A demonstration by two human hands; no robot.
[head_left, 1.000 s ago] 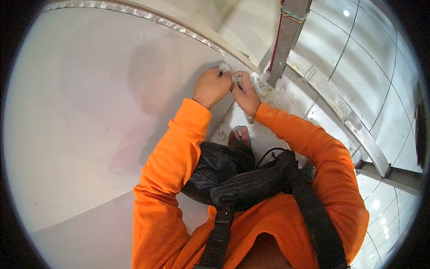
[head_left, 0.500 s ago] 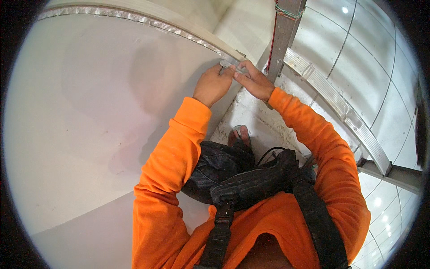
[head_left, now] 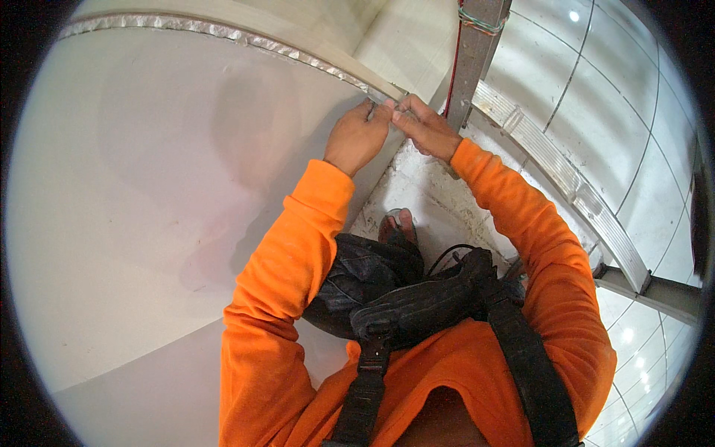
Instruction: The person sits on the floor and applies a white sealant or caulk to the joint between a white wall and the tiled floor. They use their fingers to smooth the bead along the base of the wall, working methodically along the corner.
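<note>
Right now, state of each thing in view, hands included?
Left hand: fingers curled, contents hidden
Right hand: fingers bent, close to left hand
Pale panel: lightly smudged
Coloured wires: wound around metal post
Orange sleeves: down to wrists, creased
Floor tiles: glossy, reflecting lights

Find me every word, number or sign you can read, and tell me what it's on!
There are none I can read.
The pale panel, metal post and orange sleeves show no lettering.
Anything behind the left hand or right hand is hidden.
</note>
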